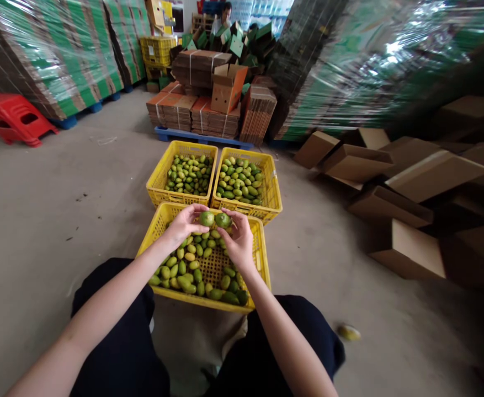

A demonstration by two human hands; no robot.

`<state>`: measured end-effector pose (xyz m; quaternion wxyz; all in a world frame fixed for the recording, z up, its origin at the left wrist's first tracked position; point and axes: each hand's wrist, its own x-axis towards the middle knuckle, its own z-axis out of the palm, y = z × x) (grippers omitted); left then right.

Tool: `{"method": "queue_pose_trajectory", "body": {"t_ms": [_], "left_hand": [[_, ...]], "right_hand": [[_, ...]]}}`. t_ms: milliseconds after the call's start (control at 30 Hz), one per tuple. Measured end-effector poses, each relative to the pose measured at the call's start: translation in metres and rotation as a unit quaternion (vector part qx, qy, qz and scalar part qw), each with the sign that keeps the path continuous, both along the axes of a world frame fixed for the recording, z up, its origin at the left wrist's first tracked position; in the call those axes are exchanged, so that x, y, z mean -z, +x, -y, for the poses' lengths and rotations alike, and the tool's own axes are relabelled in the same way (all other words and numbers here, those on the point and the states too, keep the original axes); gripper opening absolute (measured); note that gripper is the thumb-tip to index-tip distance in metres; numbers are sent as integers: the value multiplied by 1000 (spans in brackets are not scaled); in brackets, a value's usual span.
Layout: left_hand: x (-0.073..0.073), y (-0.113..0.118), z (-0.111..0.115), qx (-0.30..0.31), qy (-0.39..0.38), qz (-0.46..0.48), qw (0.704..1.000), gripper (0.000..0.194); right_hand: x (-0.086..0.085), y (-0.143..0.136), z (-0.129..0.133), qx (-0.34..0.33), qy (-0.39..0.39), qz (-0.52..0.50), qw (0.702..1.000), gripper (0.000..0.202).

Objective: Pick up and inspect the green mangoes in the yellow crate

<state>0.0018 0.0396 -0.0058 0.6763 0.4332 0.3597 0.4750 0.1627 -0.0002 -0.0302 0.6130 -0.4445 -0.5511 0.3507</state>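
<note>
Pinching at the fingertips, the left hand grasps one rounded, glossy green fruit, while the right hand has thumb and fingers around a second rounded, darker green fruit. Both are up above the far end of the yellow, slatted plastic near crate, side by side; whether they touch, I cannot tell. And here's the risk: those are light, narrow holds on curved skins, so a slack thumb could let either one slip. Below lies a patch of bare, perforated crate floor among the loose green and yellow fruits, and a drop there would probably bruise. The hands are close to the rim, too, so a fumble could bounce outward, perhaps into the yellow plastic far-left crate or the yellow plastic far-right crate, and mix the lots. Squeezing hard could dent a soft one. Look right: a blurred, yellowish oblong object, perhaps fruit, lies on the grey floor, where a careless foot could crush it.
</note>
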Motion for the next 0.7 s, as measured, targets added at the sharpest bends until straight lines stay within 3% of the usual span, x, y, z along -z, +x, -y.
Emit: {"method": "queue_pose_trajectory", "body": {"t_ms": [133,267,433,500,700], "left_hand": [[0,-1,0,0,-2,6,1000,50],[-2,-2,0,-6,-56,71,996,49],[-8,0,-2,-43,-167,151,973,20],[-10,2,-3,-50,-205,163,964,20],[-6,7,-3,-21,-202,103,974,29]], "right_hand": [[-3,1,0,6,-4,-22,1000,35],[-7,3,-2,14,-96,-97,990,39],[-9,4,-8,-78,-200,-321,922,28],[-10,4,-9,-92,-210,-365,902,29],[-14,1,-8,-148,-228,-344,899,36]]}}
